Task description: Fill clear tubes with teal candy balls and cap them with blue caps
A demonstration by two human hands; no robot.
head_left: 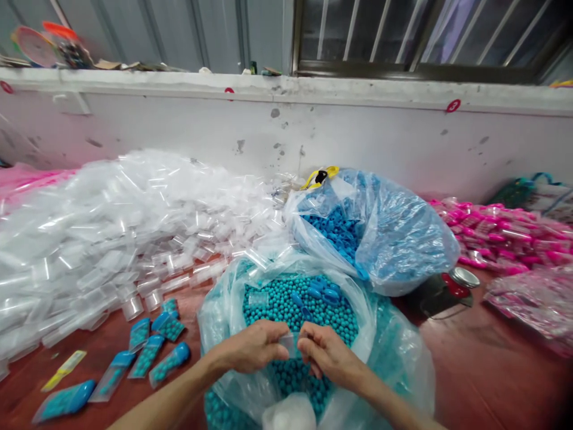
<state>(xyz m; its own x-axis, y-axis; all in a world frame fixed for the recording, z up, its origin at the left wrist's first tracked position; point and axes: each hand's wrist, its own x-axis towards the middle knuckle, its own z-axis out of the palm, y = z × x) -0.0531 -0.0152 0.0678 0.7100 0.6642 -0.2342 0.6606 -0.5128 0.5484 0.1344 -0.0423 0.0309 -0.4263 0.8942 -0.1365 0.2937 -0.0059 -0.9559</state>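
Over an open plastic bag (367, 310) of teal beads (286, 286), my two hands meet at a small clear plastic container (292, 345). My left hand (257, 346) pinches its left end between thumb and fingers. My right hand (324, 352) has its fingers closed at the right end, hiding part of it. On the beads lie several blue caps (324, 291) and another clear container (258, 299). Filled containers with blue caps (147, 355) rest on the red surface at the left.
A large heap of clear containers (134, 227) spreads across the left. Behind the beads stands a bag of blue pieces (398, 233). A dark tin (441, 295) and pink pieces (505, 236) are at the right. A white wall (179, 128) runs behind.
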